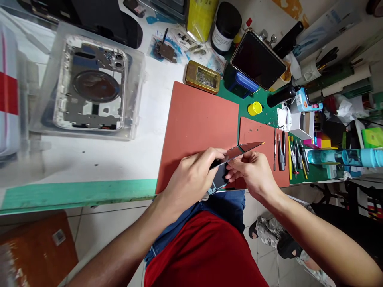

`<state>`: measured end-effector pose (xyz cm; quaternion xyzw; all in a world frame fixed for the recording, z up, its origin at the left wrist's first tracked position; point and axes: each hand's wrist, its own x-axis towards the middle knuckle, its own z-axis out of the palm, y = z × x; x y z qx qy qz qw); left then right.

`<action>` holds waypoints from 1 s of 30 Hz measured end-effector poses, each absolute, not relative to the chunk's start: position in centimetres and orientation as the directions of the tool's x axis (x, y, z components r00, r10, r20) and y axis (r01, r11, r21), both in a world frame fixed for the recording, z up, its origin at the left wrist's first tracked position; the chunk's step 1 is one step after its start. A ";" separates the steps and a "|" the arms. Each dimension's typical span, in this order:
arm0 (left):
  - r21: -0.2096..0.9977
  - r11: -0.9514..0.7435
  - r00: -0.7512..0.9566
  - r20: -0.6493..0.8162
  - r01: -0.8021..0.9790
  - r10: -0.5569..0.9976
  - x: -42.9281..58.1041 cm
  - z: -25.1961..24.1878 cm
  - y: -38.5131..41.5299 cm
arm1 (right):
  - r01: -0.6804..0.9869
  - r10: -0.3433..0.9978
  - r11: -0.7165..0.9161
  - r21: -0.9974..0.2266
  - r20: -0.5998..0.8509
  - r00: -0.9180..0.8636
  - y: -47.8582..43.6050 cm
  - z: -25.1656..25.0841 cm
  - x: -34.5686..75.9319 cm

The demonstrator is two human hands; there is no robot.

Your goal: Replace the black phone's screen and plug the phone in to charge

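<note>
In the head view, a thin phone screen (241, 148) is tilted up over the table's front edge. A dark phone body with a light blue frame edge (220, 180) shows below it, partly covered by my fingers. My left hand (191, 172) is closed around the screen's left end, its fingertips behind the panel. My right hand (255, 170) is at the screen's lower side, thumb and index finger pinched together near its edge. What lies in that pinch is too small or hidden to make out.
A reddish-brown mat (200, 119) lies beneath; a smaller mat (257, 131) carries tweezers and drivers (281, 151) on the right. Behind stand a gold tin (202, 77), a propped phone (259, 59) and a yellow cap (254, 108). A plastic box (136, 95) holds a phone housing.
</note>
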<state>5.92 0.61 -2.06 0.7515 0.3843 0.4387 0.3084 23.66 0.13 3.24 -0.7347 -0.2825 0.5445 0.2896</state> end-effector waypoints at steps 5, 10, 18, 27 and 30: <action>0.801 -0.513 0.320 0.420 0.309 0.849 5.9 -2.1 0.4 | 0.083 0.734 -0.663 -0.744 -0.626 0.263 0.1 3.1 23.6; 0.797 -0.515 0.319 0.422 0.316 0.849 6.0 -2.2 0.5 | 0.090 0.728 -0.670 -0.737 -0.629 0.273 0.2 3.1 23.5; 0.814 -0.489 0.317 0.396 0.314 0.862 5.9 -2.1 0.5 | 0.127 0.732 -0.672 -0.730 -0.629 0.260 0.2 3.0 23.6; 0.840 -0.463 0.295 0.383 0.282 0.875 5.9 -2.2 0.5 | 0.185 0.730 -0.680 -0.710 -0.629 0.266 0.2 3.2 23.5; 0.841 -0.461 0.301 0.379 0.282 0.875 5.8 -2.3 0.4 | 0.206 0.725 -0.687 -0.697 -0.635 0.268 0.3 3.4 23.5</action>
